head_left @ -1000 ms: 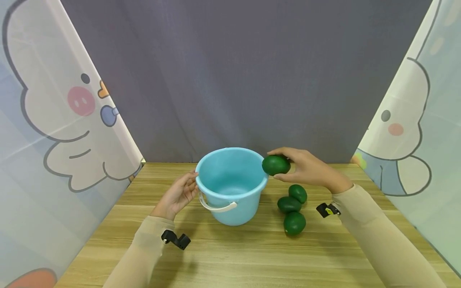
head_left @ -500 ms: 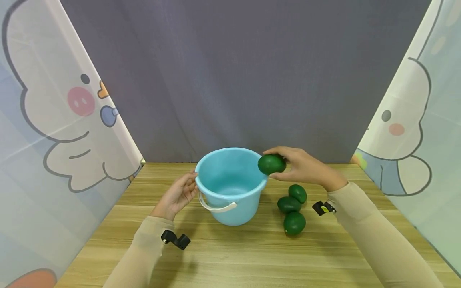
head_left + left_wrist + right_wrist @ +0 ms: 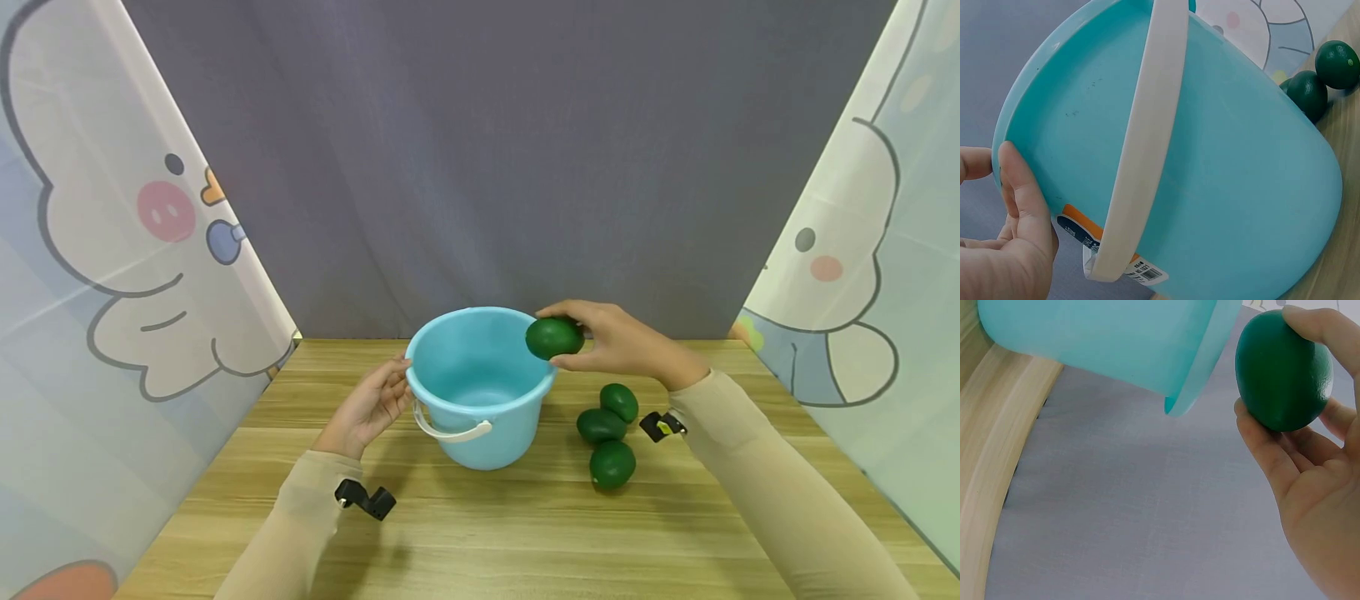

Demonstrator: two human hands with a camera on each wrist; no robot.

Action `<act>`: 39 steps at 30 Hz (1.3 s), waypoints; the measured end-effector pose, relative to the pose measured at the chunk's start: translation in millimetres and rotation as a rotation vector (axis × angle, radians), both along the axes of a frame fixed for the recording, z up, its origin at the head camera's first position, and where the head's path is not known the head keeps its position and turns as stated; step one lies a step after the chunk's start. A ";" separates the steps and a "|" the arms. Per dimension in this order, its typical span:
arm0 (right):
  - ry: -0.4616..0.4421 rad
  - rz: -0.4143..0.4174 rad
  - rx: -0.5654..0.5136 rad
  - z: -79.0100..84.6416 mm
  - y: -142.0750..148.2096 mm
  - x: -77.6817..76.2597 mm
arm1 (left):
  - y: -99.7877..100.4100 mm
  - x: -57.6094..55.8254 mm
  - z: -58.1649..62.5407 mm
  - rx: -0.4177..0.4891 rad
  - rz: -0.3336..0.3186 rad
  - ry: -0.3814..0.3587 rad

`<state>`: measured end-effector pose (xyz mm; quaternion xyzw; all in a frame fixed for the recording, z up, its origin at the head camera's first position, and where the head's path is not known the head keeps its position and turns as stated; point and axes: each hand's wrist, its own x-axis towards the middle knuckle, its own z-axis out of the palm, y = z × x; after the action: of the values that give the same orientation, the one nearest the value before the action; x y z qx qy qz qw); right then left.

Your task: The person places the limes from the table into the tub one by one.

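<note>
At the left, the left arm in a beige sleeve [image 3: 315, 492] comes forward from the near side, and its left hand [image 3: 373, 406] holds the bucket by its rim: one digit is at the rim's edge, and other fingers are bent against the outer wall just under it. The bucket [image 3: 491, 446] is light blue, smooth and round, wider at the top than at the base. It stands upright on the worktop [image 3: 480, 542], with its mouth upward, and the white handle [image 3: 452, 435] hangs along its near left side. A label with an orange part [image 3: 1082, 219] is on its wall.

More to the right is the held fruit [image 3: 553, 337], dark green, glossy and egg-shaped. It is above the right part of the rim, near but apart from it. Its long axis lies almost level, from left to right, and one end points toward the bucket. The right hand [image 3: 618, 342] pinches it from the right, the thumb opposite to the fingers; the right forearm slants from the near right corner. Below this hand, three loose green fruits [image 3: 602, 426] lie close together in a bent row.
</note>
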<state>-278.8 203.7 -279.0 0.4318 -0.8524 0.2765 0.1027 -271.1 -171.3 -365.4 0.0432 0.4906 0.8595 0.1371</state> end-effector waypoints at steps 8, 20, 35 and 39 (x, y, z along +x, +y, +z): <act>-0.060 0.020 -0.006 2.1 -5.5 -2.5 | -0.4 0.3 0.4 0.009 -0.008 0.011; -0.081 0.032 0.013 3.6 -17.3 -8.6 | -1.0 1.6 1.8 0.028 -0.007 0.007; -0.099 0.026 0.027 -0.1 -28.4 -14.6 | -2.1 1.8 1.6 0.036 -0.011 0.000; -0.088 0.028 0.032 -2.5 -31.4 -17.1 | -2.6 1.9 1.4 0.037 -0.016 0.006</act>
<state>-295.9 172.3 -281.5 0.4327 -0.8542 0.2832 0.0542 -269.2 -173.8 -363.9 0.0525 0.4745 0.8672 0.1417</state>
